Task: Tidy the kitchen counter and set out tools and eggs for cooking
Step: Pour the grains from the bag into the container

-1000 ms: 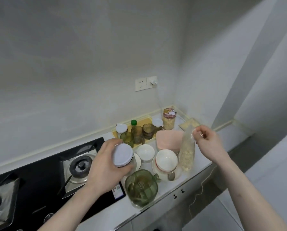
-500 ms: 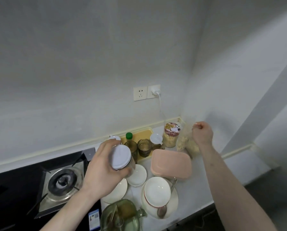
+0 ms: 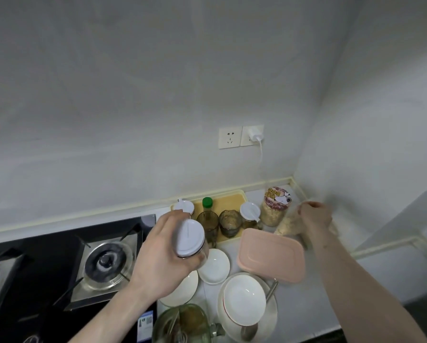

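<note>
White-lidded and clear-bodied, a jar (image 3: 191, 240) is held above the desk (image 3: 314, 300) by the left hand (image 3: 169, 256), whose fingers (image 3: 175, 216) curl around its side with the lid tipped toward the camera. It hangs over the gap between the gas stove (image 3: 106, 261) and the small white plates (image 3: 213, 266). The right hand (image 3: 315, 217) reaches into the back corner, fingers closed on the top of a clear bag of pale flakes (image 3: 288, 225) that rests on the desk just beside a cartoon-lidded jar (image 3: 275, 206).

Behind the held jar, a yellow tray (image 3: 229, 200) against the wall carries a green-capped bottle (image 3: 207, 205), two tinted glasses (image 3: 229, 222) and two white-lidded containers (image 3: 249, 214). A pink lidded box (image 3: 270, 256) lies in front of the tray, near the right forearm. Closer to the desk edge, a white bowl (image 3: 243, 302) sits on a plate with a spoon (image 3: 249, 330) beside it, and a green glass pitcher (image 3: 182, 325) stands at the bottom of the view. On the wall, a double socket (image 3: 241, 136) has a white charger plugged into its right half. No eggs can be made out in this view.
</note>
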A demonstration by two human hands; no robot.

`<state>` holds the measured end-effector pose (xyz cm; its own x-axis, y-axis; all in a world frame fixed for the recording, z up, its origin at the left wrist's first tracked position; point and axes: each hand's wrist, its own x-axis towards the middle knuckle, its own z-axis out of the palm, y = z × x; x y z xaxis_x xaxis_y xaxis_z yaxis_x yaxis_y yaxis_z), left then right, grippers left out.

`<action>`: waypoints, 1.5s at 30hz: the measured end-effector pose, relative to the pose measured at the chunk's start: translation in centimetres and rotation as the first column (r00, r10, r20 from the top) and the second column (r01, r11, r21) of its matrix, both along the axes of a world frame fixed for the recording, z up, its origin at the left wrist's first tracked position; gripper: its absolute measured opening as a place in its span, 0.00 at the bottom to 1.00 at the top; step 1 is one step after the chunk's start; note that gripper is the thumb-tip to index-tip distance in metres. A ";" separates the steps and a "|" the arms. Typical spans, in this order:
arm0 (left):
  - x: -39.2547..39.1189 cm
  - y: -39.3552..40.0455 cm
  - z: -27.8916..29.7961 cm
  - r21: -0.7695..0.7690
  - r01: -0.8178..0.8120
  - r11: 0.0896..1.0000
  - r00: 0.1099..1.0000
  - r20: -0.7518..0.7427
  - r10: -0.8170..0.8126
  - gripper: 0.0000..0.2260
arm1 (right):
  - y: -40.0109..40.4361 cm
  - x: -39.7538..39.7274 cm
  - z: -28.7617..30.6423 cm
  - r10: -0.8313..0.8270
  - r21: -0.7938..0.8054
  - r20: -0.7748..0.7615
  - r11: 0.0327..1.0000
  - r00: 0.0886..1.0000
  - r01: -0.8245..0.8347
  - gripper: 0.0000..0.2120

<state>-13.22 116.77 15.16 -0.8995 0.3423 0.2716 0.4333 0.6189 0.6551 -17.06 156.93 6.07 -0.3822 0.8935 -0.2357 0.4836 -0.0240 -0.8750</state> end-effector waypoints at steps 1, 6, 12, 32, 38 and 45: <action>-0.1 0.0 -0.2 -0.005 -0.006 1.000 1.000 0.006 0.006 0.34 | -0.1 -0.2 -0.1 0.006 -0.007 0.015 1.000 1.000 -0.005 0.11; -0.3 0.1 -0.5 -0.012 -0.017 1.000 1.000 0.023 0.018 0.36 | 1.1 -1.4 -3.2 0.081 -0.005 0.150 0.997 0.985 -0.081 0.13; -0.2 0.1 -0.7 -0.020 -0.042 0.999 0.998 0.037 0.043 0.35 | -1.7 -0.7 -2.7 0.145 -0.041 0.199 0.989 0.969 -0.140 0.09; -1.2 2.3 -1.5 0.004 0.130 0.992 0.980 0.150 -0.129 0.40 | -11.2 7.9 1.5 0.786 0.072 -0.013 0.617 0.618 -0.784 0.26; -1.3 5.3 -0.8 0.021 0.315 0.949 0.934 0.171 -0.314 0.44 | -14.8 11.5 2.1 0.887 0.077 -0.015 0.462 0.462 -0.884 0.40; -0.7 9.5 -0.9 0.075 0.420 0.904 0.888 0.173 -0.427 0.43 | -15.2 13.0 2.8 0.754 0.175 -0.201 0.656 0.626 -0.734 0.37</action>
